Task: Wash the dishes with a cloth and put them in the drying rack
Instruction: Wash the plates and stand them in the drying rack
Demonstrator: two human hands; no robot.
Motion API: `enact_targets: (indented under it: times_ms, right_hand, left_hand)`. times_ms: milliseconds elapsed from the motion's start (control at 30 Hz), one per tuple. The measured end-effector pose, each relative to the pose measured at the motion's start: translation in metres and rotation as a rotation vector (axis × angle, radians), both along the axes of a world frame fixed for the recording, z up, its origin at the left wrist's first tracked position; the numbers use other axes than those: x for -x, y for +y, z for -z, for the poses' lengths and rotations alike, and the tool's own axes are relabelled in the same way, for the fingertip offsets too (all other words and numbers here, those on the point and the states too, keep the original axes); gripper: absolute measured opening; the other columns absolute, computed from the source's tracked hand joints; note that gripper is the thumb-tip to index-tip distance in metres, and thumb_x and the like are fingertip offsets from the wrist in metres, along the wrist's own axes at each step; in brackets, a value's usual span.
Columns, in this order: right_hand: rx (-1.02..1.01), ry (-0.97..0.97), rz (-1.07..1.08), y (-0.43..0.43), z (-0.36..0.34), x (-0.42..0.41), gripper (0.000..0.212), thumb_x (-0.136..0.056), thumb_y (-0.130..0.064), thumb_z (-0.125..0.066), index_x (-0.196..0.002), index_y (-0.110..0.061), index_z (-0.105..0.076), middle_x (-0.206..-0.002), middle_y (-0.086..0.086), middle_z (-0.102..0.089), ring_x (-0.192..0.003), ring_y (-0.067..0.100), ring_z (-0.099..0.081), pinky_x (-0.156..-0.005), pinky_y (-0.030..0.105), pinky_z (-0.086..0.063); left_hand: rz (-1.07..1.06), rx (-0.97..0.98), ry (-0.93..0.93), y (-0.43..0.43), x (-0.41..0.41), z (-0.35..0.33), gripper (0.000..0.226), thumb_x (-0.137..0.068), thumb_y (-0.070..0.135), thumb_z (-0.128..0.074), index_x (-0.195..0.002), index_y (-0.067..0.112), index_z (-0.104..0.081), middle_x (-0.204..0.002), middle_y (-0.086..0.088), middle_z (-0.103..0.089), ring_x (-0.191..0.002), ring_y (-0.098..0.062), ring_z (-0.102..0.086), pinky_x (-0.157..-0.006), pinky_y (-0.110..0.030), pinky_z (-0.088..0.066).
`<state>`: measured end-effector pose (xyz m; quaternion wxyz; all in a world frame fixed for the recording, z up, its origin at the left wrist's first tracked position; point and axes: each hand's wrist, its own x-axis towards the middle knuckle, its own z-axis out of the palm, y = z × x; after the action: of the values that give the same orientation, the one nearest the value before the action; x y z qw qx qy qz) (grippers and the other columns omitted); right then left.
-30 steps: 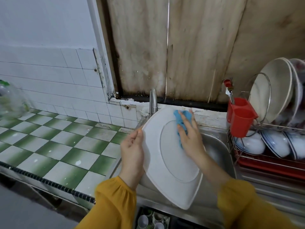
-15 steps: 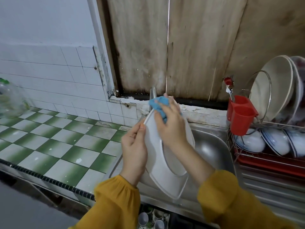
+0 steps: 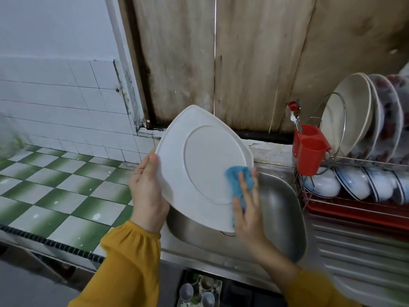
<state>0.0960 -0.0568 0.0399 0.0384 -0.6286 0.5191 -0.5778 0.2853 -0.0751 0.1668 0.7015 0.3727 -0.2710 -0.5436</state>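
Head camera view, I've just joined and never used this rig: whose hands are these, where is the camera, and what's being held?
There is no machine here: these are a person's two bare hands, in yellow sleeves. The single picture comes from a wide-angle camera worn on their head, looking forward and down. The left hand grips the edge of a white plate, held tilted above the steel sink. The right hand presses a blue cloth against the plate's lower right part with straight fingers. To the left lies a green-and-white tiled counter. To the right stands the drying rack, already holding plates on edge and bowls, with a red cutlery holder at its left end.
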Motion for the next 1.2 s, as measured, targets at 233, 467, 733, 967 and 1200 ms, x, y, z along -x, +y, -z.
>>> enact_targets:
  times_ms: [233, 467, 733, 967, 1200]
  right_hand:
    - [-0.22, -0.251, 0.069, -0.057, -0.075, 0.041, 0.046, -0.104, -0.027, -0.04, -0.149, -0.021, -0.033, -0.161, 0.0, -0.016, -0.15, 0.015, -0.009, -0.122, 0.04, -0.011]
    - [0.078, 0.188, -0.158, -0.021, -0.101, -0.047, 0.056, -0.1, -0.036, -0.038, -0.151, -0.017, -0.029, -0.162, 0.002, -0.008, -0.151, 0.021, -0.004, -0.121, 0.04, -0.014]
    - [-0.143, -0.156, 0.077, -0.031, -0.019, 0.004, 0.059, -0.095, -0.058, -0.032, -0.15, -0.037, -0.021, -0.159, -0.011, -0.001, -0.151, 0.017, -0.004, -0.119, 0.051, -0.018]
    - [0.03, 0.038, -0.075, -0.024, -0.074, -0.045, 0.059, -0.1, -0.042, -0.034, -0.154, -0.03, -0.013, -0.162, -0.002, -0.002, -0.151, 0.016, -0.001, -0.122, 0.039, -0.009]
    - [-0.107, -0.153, -0.016, -0.026, -0.019, 0.01, 0.053, -0.1, -0.044, -0.039, -0.15, -0.039, -0.023, -0.16, -0.004, -0.013, -0.148, 0.01, -0.014, -0.111, 0.008, -0.016]
  left_hand:
    - [0.162, 0.184, -0.297, 0.026, 0.014, 0.004, 0.018, -0.096, 0.011, -0.056, -0.104, 0.015, -0.071, -0.09, 0.001, -0.076, -0.083, -0.018, -0.069, -0.081, -0.031, -0.057]
    - [0.083, 0.234, -0.296, 0.019, 0.028, -0.007, 0.023, -0.098, 0.004, -0.049, -0.107, 0.013, -0.069, -0.088, 0.005, -0.076, -0.086, -0.012, -0.069, -0.083, -0.025, -0.056]
    - [0.053, 0.179, -0.238, 0.011, 0.0, -0.008, 0.024, -0.097, 0.007, -0.052, -0.114, 0.008, -0.067, -0.088, 0.002, -0.076, -0.079, -0.014, -0.069, -0.078, -0.028, -0.057]
    - [0.049, 0.184, -0.275, 0.015, 0.028, 0.003, 0.021, -0.097, 0.004, -0.052, -0.1, 0.015, -0.07, -0.083, 0.007, -0.076, -0.078, -0.008, -0.069, -0.073, -0.019, -0.056]
    - [0.039, 0.17, -0.159, 0.009, -0.001, -0.004, 0.022, -0.095, 0.006, -0.054, -0.112, 0.007, -0.068, -0.098, -0.007, -0.075, -0.09, -0.025, -0.067, -0.086, -0.038, -0.056]
